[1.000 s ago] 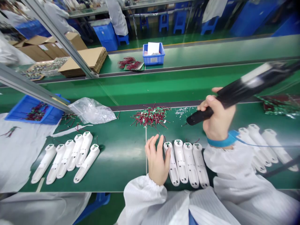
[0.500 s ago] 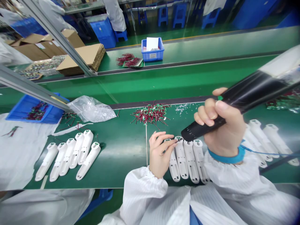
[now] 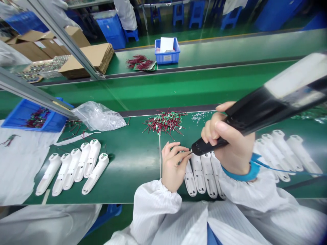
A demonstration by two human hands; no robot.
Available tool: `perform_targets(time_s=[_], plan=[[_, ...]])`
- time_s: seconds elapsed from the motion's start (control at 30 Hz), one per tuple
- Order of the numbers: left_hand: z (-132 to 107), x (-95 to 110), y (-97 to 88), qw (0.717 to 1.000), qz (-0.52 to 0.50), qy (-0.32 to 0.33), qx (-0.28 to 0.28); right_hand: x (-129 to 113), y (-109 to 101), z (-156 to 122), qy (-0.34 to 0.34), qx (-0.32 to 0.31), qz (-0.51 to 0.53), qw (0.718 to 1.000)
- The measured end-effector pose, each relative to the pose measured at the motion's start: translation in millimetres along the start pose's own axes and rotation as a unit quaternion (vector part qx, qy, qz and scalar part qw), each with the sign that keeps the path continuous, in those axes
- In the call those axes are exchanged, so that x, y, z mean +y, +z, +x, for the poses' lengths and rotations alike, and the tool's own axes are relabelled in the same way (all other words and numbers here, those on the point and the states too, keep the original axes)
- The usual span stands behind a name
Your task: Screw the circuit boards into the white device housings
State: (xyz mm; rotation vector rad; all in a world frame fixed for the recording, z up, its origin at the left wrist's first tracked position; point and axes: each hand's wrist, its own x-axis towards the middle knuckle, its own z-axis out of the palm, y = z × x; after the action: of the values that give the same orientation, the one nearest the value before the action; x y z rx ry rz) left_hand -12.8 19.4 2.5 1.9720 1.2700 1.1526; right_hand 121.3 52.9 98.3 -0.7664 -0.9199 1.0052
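My right hand point(image 3: 231, 143) is wrapped round a black electric screwdriver point(image 3: 251, 112) with a pale rear section. The tool slants down to the left, its bit at the head end of the leftmost white plastic housing point(image 3: 190, 180) in the row before me. Beside that bit, my left hand point(image 3: 175, 166) has thumb and forefinger pinched together over the housing's head. Whatever lies between those fingertips is hidden. Several more white housings point(image 3: 210, 177) lie side by side to the right, partly covered by my right hand and sleeve.
Beyond my hands lie a pile of small green boards with dark red wires point(image 3: 165, 122) and scattered small screws point(image 3: 198, 117). Finished-looking white housings point(image 3: 74, 166) lie left, others point(image 3: 281, 149) right. A clear plastic bag point(image 3: 99, 117) and blue bin point(image 3: 35, 117) stand far left.
My right hand has moved left and slightly down with the screwdriver, bringing its bit from the second housing's head to the leftmost one, by my left fingertips. My left hand has barely moved.
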Motion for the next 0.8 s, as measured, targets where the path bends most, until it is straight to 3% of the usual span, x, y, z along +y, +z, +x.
perform_targets(time_s=[0.13,0.33,0.5,0.8], plan=[[-6.5,-2.6,1.7,0.999,0.001,-0.036,-0.005,15.6,-1.7,0.2,-0.015,-0.001,-0.029,0.999],[-36.0,-15.7,19.3,0.986,0.126,-0.102,-0.029,48.5,-9.3,4.0,0.018,0.005,-0.090,0.996],[-51.7,-23.7,29.3,0.981,0.157,-0.100,-0.049,56.7,-9.9,4.3,0.039,0.002,-0.096,0.995],[-51.8,-24.1,30.7,0.980,0.174,-0.083,-0.050,57.5,-9.0,4.0,0.058,0.007,-0.102,0.993]])
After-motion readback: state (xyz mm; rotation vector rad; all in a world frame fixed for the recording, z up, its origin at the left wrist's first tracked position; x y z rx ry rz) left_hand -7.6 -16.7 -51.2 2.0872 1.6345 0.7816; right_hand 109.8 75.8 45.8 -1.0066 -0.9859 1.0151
